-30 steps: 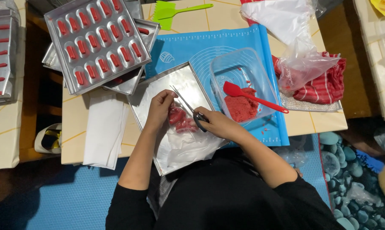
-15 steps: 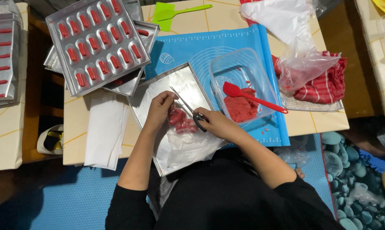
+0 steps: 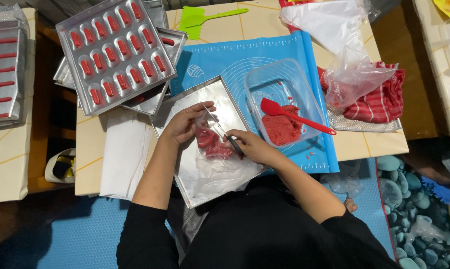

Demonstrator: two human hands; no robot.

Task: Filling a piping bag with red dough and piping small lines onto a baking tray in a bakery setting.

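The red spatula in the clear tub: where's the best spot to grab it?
Probably the far end of the red spatula's thin handle, approached from the right. That end sticks out over the clear tub's rim, clean and free, while the blade is sunk in red paste.

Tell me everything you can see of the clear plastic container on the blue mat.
The clear plastic container is rectangular with rounded corners, lidless and upright on the blue mat, right of the metal tray. Red smears fleck its floor. A lump of red paste sits in its near end, with a red spatula resting on it, handle over the right rim. Neither hand touches it.
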